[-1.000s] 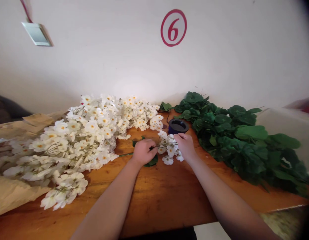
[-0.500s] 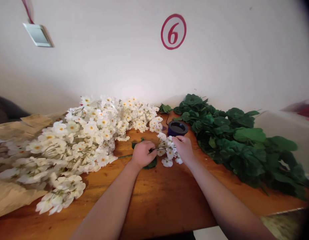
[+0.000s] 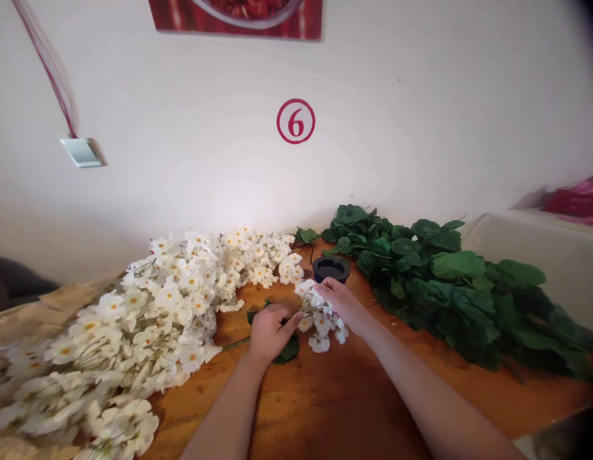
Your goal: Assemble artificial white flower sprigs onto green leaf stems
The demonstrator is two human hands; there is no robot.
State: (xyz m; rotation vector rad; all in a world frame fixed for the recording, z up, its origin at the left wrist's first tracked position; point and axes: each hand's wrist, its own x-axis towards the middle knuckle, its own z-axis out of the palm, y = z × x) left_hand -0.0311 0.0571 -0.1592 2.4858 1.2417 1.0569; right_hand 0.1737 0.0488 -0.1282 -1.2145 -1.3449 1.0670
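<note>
On the left edge of the wooden worktop (image 3: 325,402) lies brown paper (image 3: 71,301) under a big heap of white artificial blossoms (image 3: 167,306). In the middle, the left hand (image 3: 271,333) grips the stem of a white flower sprig (image 3: 319,319), and the right hand (image 3: 338,305) pinches its top, just in front of a black round pot (image 3: 331,269). Green artificial leaves (image 3: 421,268) are piled toward the right edge.

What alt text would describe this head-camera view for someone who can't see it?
Two bare hands handle a white flower sprig on a wooden table, between a heap of white blossoms and a heap of green leaves. A small dark round container stands behind them.
</note>
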